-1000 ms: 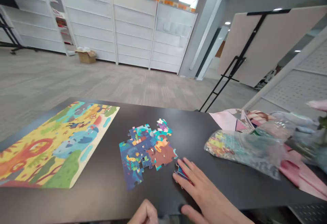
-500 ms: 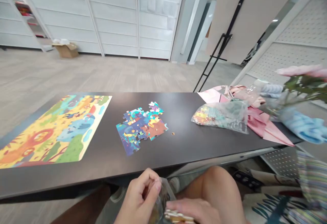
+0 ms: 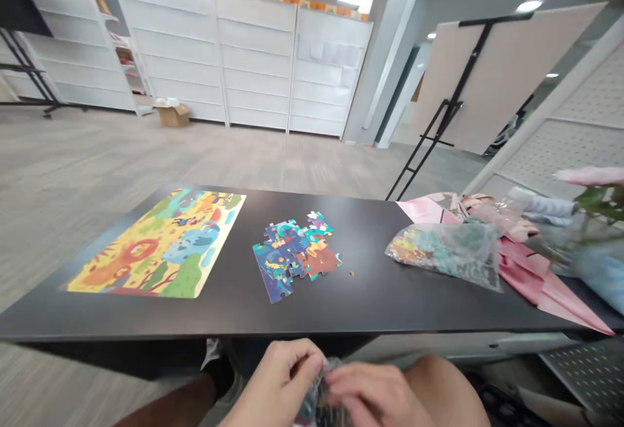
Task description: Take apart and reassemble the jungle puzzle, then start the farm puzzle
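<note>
Low in front of the table, above my lap, my left hand [image 3: 287,375] pinches the upper edge of a clear plastic bag [image 3: 319,407]. My right hand [image 3: 375,391] is closed with its fingertips on the bag's other side, close to the left. Dark and blue contents show dimly through the plastic; the lower part runs out of view. Beyond my hands, a partly joined jigsaw puzzle [image 3: 295,255] in blue, brown and teal lies on the dark table [image 3: 341,313]. A tiny brown bit [image 3: 351,273] lies beside its right edge.
Left of the puzzle lies a colourful animal picture sheet [image 3: 160,245]. To the right rest a clear bag of puzzle pieces [image 3: 439,248], pink wrapping [image 3: 531,274] and a flower [image 3: 595,180]. White cabinets [image 3: 253,56], a cardboard box [image 3: 173,114] and an easel [image 3: 439,121] stand beyond.
The view has tilted up and shifted left. The pale-edged pieces seen under my right hand no longer show, and its fingers have moved up to the bag's edge beside my left hand.
</note>
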`<action>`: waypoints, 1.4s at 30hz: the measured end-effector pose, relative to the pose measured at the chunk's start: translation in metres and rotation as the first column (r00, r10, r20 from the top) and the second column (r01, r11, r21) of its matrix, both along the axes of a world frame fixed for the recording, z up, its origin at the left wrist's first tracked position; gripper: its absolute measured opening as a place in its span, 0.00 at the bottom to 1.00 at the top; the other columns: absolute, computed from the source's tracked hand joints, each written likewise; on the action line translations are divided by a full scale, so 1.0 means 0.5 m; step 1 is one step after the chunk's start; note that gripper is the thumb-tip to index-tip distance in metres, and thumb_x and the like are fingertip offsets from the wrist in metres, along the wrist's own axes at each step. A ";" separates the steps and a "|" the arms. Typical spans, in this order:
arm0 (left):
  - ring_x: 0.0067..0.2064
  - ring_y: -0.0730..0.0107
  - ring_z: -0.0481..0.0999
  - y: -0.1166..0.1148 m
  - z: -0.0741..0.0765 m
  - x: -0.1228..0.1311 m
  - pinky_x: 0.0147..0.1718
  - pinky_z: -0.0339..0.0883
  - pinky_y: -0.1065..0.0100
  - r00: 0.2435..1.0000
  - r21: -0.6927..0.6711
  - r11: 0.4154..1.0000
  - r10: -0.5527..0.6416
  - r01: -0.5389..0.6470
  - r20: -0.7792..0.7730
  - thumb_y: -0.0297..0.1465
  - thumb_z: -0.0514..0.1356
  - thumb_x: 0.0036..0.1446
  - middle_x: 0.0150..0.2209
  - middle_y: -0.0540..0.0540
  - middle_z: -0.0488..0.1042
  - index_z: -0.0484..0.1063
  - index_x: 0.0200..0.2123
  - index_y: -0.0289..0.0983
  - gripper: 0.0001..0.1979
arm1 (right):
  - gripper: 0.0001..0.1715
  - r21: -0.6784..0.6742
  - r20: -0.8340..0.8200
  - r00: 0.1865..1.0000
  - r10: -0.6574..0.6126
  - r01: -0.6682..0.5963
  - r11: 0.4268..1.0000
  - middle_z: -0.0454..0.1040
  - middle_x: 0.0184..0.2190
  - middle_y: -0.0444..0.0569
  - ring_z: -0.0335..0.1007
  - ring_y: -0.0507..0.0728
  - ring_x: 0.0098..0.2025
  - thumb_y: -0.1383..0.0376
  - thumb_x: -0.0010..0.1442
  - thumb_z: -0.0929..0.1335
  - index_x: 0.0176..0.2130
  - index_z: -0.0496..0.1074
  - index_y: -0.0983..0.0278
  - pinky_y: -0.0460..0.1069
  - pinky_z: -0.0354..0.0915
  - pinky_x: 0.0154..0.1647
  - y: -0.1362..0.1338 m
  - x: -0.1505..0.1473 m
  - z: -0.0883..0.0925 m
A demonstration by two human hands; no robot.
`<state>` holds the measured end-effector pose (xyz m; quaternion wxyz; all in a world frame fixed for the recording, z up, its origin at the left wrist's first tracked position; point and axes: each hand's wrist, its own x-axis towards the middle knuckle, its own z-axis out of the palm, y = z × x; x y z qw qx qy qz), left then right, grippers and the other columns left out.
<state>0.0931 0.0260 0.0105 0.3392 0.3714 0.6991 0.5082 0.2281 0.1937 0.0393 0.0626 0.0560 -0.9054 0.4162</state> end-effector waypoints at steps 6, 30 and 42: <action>0.32 0.68 0.69 -0.007 -0.003 -0.022 0.30 0.56 0.71 0.997 -0.077 0.995 0.058 -0.062 -0.051 0.37 0.54 0.66 0.28 0.49 0.75 0.79 0.32 0.34 0.18 | 0.32 0.430 -0.132 0.989 0.064 -0.001 0.903 0.59 0.70 0.61 0.55 0.70 0.71 0.60 0.62 0.72 0.63 0.70 0.59 0.67 0.58 0.68 0.124 -0.227 0.061; 0.28 0.68 0.80 0.077 0.014 0.048 0.22 0.56 0.73 0.792 -0.147 0.897 -0.438 0.417 -0.424 0.29 0.65 0.62 0.31 0.49 0.85 0.85 0.38 0.43 0.06 | 0.31 0.575 -0.376 0.890 0.259 0.005 0.818 0.76 0.58 0.55 0.70 0.56 0.63 0.80 0.66 0.59 0.62 0.68 0.61 0.56 0.67 0.65 0.129 -0.105 -0.034; 0.18 0.67 0.76 0.027 -0.007 0.049 0.15 0.42 0.69 0.531 -0.163 0.913 -0.356 0.375 -0.769 0.34 0.70 0.59 0.20 0.52 0.79 0.82 0.32 0.44 0.03 | 0.23 0.616 -0.334 0.926 0.177 0.072 0.784 0.77 0.57 0.57 0.76 0.61 0.58 0.73 0.70 0.60 0.58 0.74 0.62 0.57 0.74 0.58 0.060 -0.211 -0.010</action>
